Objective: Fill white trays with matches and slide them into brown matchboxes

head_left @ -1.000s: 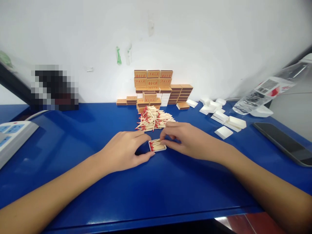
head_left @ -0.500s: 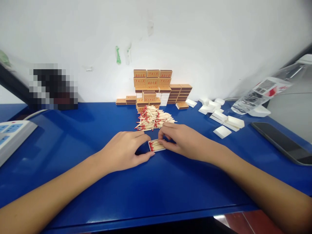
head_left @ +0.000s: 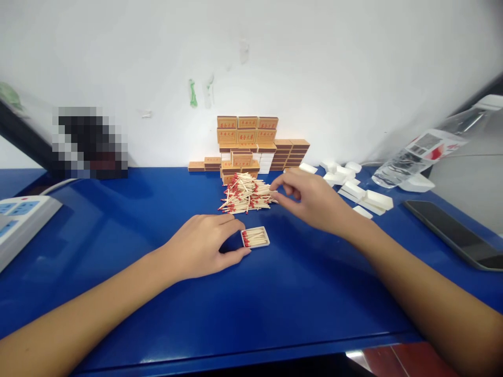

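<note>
A small white matchbox tray [head_left: 267, 244] lies on the blue table, partly filled with red-headed matches [head_left: 255, 237] side by side. My left hand [head_left: 210, 243] rests at its left end, index finger at the far corner and thumb at the near one, steadying it. Beyond the tray is a heap of loose matches [head_left: 247, 195], its red heads mostly to the left. At the heap's right edge hovers my right hand [head_left: 308, 196], thumb and index finger slightly apart around the match ends. No match shows clearly between those fingertips.
Behind the heap, orange-brown matchboxes [head_left: 247, 136] are stacked against the wall. White trays [head_left: 377, 200] lie scattered at right, near a leaning plastic bottle [head_left: 416, 149] and a phone [head_left: 451, 233]. A white device with blue panels [head_left: 27, 220] sits at left.
My right hand has left the tray and moved up and right to the heap's edge, uncovering the matches in the tray. My left hand has stayed at the tray.
</note>
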{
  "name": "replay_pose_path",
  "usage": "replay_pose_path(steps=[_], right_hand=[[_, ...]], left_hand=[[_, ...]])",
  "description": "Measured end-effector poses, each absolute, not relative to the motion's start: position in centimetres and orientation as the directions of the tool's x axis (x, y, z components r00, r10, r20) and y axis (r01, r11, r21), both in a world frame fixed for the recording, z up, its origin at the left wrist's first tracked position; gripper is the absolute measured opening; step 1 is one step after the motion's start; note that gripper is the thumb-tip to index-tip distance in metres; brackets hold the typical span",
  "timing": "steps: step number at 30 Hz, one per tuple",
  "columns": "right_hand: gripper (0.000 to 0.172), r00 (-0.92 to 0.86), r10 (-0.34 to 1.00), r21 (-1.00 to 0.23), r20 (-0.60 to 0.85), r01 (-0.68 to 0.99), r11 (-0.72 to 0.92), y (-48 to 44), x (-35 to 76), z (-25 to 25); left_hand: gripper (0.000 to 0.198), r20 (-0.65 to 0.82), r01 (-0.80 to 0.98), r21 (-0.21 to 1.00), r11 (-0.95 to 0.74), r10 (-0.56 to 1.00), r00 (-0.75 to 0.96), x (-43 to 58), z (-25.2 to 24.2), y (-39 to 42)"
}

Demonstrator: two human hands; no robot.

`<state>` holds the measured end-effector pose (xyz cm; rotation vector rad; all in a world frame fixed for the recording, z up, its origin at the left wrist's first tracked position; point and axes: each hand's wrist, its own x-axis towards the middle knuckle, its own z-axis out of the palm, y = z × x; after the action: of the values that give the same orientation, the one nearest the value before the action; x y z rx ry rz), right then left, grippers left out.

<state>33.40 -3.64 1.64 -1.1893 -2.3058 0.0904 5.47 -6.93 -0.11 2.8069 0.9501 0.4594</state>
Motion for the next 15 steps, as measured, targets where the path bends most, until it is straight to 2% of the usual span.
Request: replay_pose_path(steps=[6, 9, 15], right_hand=[[0.021, -0.537, 0.77, -0.142, 0.345, 0.781, 0.608, -0.6, 33.5, 1.3], [0.019, -0.571, 0.766, -0.061, 0.296, 0.789, 0.611, -0.4, 32.9, 1.1], [0.018, -0.601, 0.743, 0.085, 0.296, 0.791, 0.606, -0.4, 32.8, 0.7]], left_hand=[[0.031, 0.242, 0.569, 0.213, -0.794, 0.607, 0.757, 5.5, -0.1, -7.0], [0.031, 0.24, 0.568, 0.205, -0.797, 0.604, 0.76, 5.5, -0.1, -7.1], [0.03, 0.233, 0.578, 0.191, -0.794, 0.608, 0.759, 5.5, -0.1, -7.0]])
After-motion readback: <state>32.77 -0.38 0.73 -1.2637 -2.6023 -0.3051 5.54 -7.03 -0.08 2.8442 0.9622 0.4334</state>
